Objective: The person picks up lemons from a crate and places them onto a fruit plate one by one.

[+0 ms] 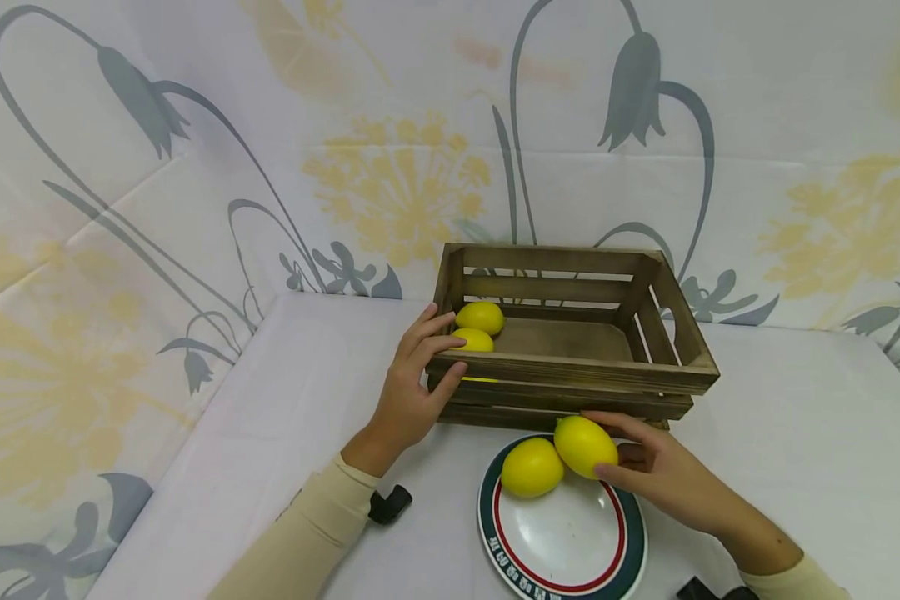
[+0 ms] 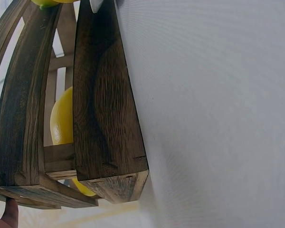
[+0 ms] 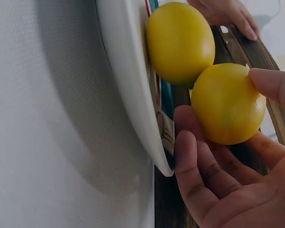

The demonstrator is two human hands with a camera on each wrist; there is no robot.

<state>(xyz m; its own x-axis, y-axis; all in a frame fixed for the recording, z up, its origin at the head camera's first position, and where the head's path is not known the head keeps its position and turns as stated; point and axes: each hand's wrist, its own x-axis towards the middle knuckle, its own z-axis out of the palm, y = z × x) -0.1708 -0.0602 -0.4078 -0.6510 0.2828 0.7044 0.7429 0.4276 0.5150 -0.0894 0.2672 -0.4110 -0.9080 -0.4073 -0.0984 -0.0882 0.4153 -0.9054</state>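
My right hand (image 1: 663, 475) pinches a yellow lemon (image 1: 585, 447) between thumb and fingers, over the far rim of a white plate (image 1: 558, 542) with a green and red border. A second lemon (image 1: 532, 468) rests on the plate, right beside the held one. My left hand (image 1: 408, 392) holds the front left corner of a brown slatted wooden crate (image 1: 570, 371), fingers over the rim and thumb against the front slat. Inside the crate's left end lie two lemons (image 1: 480, 318), partly hidden by the slats. The right wrist view shows the pinched lemon (image 3: 229, 103) closely.
The crate stands directly behind the plate on a white-covered table (image 1: 307, 358). Behind it hangs a floral-patterned cloth (image 1: 420, 167). Small black objects (image 1: 392, 505) show near both wrists.
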